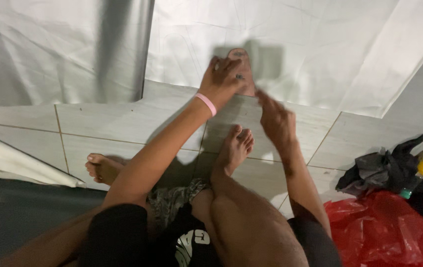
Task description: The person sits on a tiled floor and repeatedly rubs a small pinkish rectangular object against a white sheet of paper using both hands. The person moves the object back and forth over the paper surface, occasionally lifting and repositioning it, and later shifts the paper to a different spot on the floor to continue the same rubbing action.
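Observation:
My left hand (222,79), with a pink band on the wrist, presses down on a brown sole-shaped template (247,85). The template lies on a large white sheet (320,44) near that sheet's front edge, and my fingers cover most of it. My right hand (276,121) is blurred and sits just below and right of the template. One finger stretches toward the template's lower end. Whether it holds anything is hidden by the blur. I sit on a tiled floor (122,123) with my bare right foot (235,147) between my arms.
My other bare foot (100,169) rests at the left. A grey sheet (48,49) covers the far left. At the right lie a red plastic bag (384,232), a dark cloth (377,170) and a bottle with a yellow cap (420,173).

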